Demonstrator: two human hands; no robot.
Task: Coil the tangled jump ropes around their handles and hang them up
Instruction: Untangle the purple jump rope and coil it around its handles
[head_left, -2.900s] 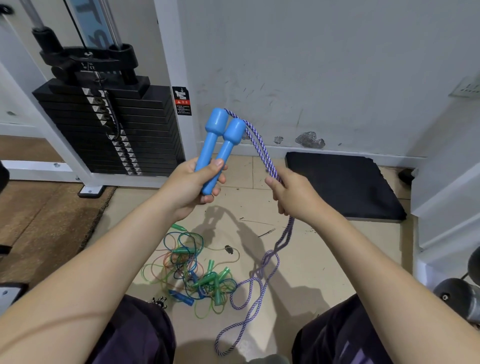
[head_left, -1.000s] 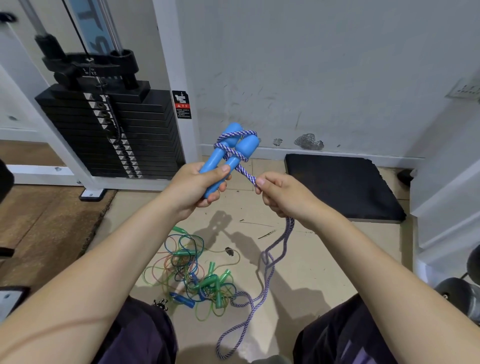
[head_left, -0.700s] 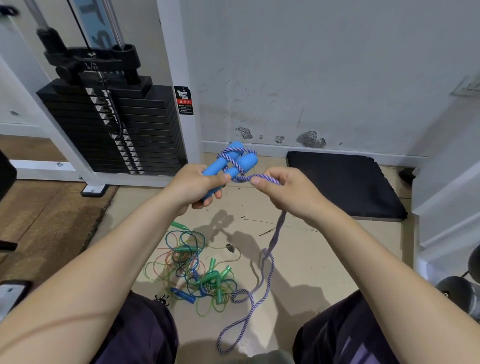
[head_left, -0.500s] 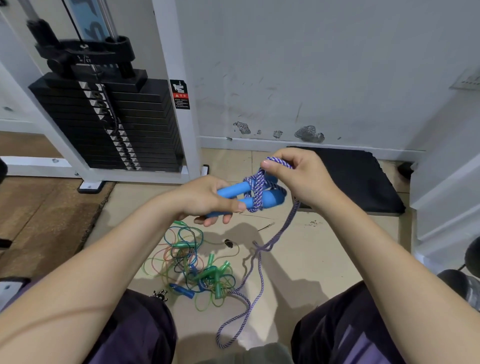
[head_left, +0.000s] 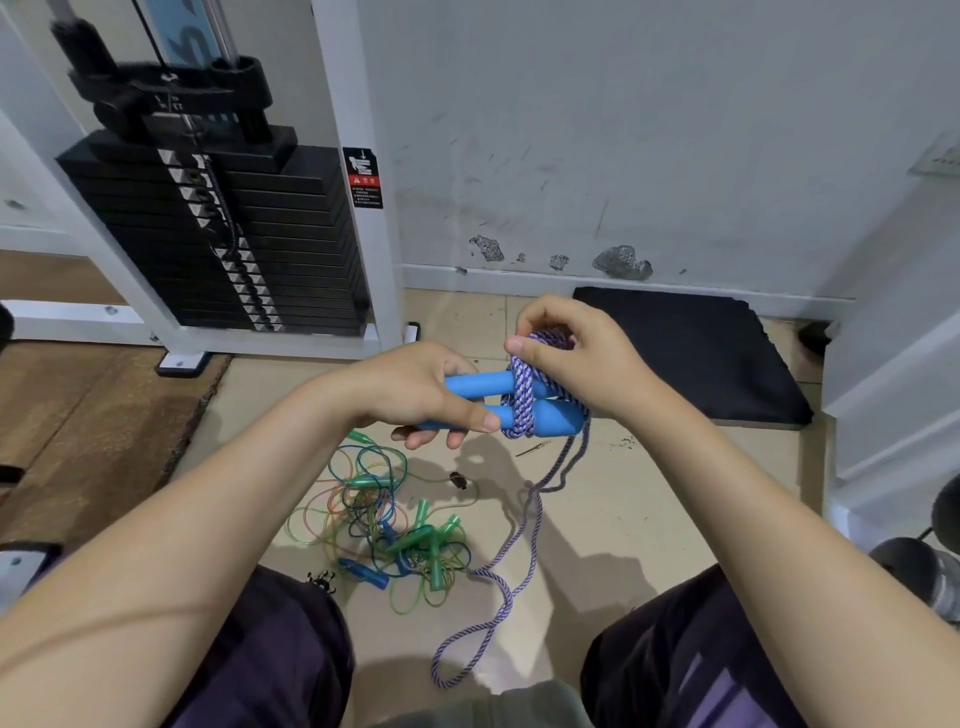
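Jump ropes, floor tangle: lower centre, untouched.
Left hand: fingers closed round the blue handles, long axis lying left to right.
Purple rope: coiled mid-handle, just right of left fingers.
Right hand: nearer the coil, fingers pinching the rope above it.
Loose tail: trails down to floor.

A black and red warning sticker on the white frame post; print too small to read
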